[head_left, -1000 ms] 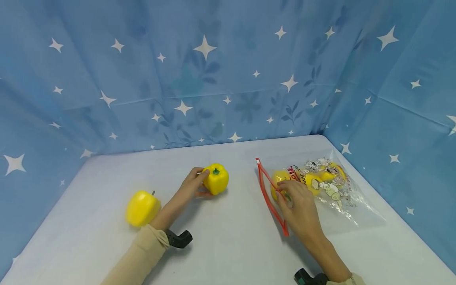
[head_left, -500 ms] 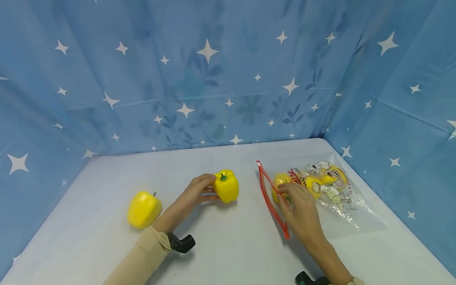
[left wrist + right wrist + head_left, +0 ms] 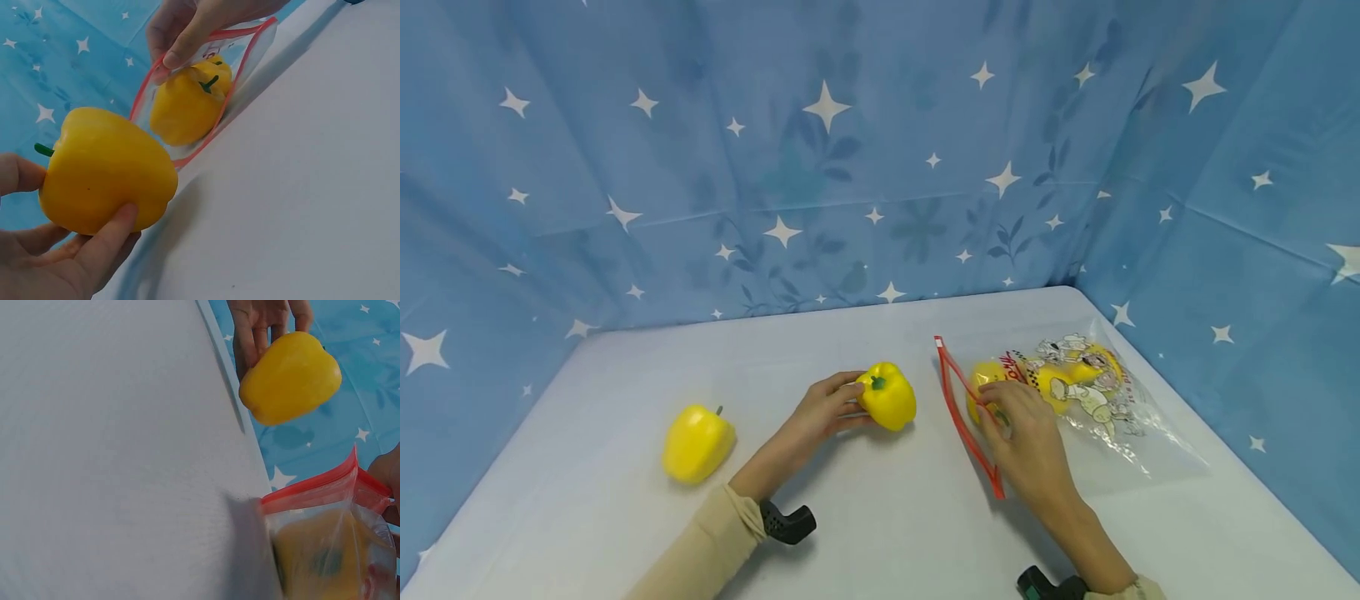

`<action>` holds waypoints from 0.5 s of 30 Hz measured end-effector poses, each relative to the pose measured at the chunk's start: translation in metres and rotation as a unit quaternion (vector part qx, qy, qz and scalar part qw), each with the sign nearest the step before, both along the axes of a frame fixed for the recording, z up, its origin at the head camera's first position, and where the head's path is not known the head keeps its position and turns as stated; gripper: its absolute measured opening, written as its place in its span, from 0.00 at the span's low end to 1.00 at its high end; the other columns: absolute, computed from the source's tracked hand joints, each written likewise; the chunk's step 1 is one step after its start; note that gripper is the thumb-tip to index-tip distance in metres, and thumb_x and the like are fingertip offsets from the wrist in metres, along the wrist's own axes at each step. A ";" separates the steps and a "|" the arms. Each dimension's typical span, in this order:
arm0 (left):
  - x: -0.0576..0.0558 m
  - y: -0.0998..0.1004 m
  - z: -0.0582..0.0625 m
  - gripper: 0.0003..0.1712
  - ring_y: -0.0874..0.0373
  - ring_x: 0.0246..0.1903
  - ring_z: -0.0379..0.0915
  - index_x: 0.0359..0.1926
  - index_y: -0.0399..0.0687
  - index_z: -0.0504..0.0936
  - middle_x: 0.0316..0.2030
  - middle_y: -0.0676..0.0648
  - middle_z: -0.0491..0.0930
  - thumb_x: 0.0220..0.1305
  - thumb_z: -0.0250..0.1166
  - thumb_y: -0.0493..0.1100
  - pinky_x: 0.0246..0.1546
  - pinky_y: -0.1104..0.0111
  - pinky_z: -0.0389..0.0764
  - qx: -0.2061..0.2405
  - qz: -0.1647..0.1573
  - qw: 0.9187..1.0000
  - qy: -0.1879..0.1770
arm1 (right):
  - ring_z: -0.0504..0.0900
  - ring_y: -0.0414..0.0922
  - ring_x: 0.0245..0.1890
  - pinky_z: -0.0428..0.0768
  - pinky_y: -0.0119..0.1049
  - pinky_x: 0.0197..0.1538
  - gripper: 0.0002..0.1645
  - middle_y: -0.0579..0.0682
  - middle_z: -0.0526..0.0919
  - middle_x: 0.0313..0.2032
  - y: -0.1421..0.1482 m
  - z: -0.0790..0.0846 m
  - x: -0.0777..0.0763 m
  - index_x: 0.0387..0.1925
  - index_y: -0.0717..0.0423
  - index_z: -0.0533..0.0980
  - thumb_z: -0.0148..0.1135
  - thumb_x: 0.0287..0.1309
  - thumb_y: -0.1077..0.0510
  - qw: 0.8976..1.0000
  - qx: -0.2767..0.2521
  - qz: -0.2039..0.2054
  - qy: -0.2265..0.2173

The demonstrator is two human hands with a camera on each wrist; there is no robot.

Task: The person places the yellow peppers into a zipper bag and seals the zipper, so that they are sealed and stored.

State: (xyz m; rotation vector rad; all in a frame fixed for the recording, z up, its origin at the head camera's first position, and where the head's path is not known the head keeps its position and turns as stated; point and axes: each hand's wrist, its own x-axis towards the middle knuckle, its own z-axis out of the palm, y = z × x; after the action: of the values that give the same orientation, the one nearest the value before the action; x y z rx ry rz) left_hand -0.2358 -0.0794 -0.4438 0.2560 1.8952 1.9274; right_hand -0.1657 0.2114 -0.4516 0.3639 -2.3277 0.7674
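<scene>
My left hand (image 3: 829,408) holds a yellow bell pepper (image 3: 889,398) by its side, thumb near the green stem and fingers beneath it. In the left wrist view that pepper (image 3: 106,172) is close before the bag's mouth. With thumb and fingers, my right hand (image 3: 1028,437) pinches the upper red edge of a clear zip bag (image 3: 1150,446), and its mouth gapes toward the left. Inside the bag lie yellow peppers (image 3: 187,109), seen through printed plastic. The right wrist view shows the bag's red zip edge (image 3: 312,482) and the held pepper (image 3: 290,380) across from it.
Another yellow bell pepper (image 3: 697,444) lies on the white table (image 3: 625,533), left of my left forearm. A blue curtain with white stars (image 3: 820,167) hangs behind the table and along its right side. Black devices are strapped at both wrists.
My left hand has carried its pepper rightward, closer to the bag's mouth, and the pepper has tilted a little. The right hand and the bag stay in place.
</scene>
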 end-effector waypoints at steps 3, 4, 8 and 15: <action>0.000 0.004 -0.003 0.30 0.47 0.63 0.79 0.75 0.39 0.66 0.72 0.36 0.69 0.79 0.55 0.46 0.64 0.56 0.82 0.007 -0.019 1.000 0.003 | 0.82 0.51 0.54 0.78 0.48 0.58 0.12 0.51 0.89 0.48 0.001 0.001 0.000 0.43 0.57 0.83 0.75 0.56 0.67 1.000 0.002 -0.005 -0.006; 0.000 0.005 -0.004 0.30 0.47 0.64 0.78 0.75 0.39 0.66 0.73 0.36 0.69 0.78 0.55 0.46 0.64 0.56 0.82 0.007 -0.024 1.000 0.003 | 0.82 0.51 0.54 0.79 0.49 0.58 0.13 0.52 0.89 0.47 0.001 0.001 0.000 0.43 0.58 0.83 0.75 0.56 0.67 1.000 0.002 -0.005 -0.005; 0.001 0.011 -0.008 0.31 0.47 0.65 0.77 0.75 0.38 0.67 0.73 0.36 0.68 0.75 0.54 0.44 0.63 0.58 0.83 -0.002 -0.040 0.999 0.009 | 0.83 0.52 0.54 0.79 0.51 0.58 0.14 0.52 0.89 0.47 0.001 0.001 0.000 0.43 0.58 0.83 0.75 0.55 0.68 1.000 0.002 -0.006 -0.005; 0.006 0.022 -0.011 0.33 0.45 0.66 0.75 0.75 0.39 0.68 0.74 0.37 0.66 0.71 0.55 0.41 0.63 0.56 0.83 -0.012 -0.048 0.999 0.008 | 0.82 0.52 0.55 0.79 0.52 0.59 0.13 0.52 0.88 0.48 0.001 -0.001 0.001 0.43 0.58 0.83 0.75 0.56 0.67 1.000 0.004 -0.007 -0.014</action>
State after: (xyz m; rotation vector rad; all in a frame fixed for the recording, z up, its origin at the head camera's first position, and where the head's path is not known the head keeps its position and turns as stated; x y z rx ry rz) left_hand -0.2302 -0.0577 -0.4543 0.3503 1.8801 1.8441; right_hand -0.1651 0.2122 -0.4523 0.3437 -2.3578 0.7605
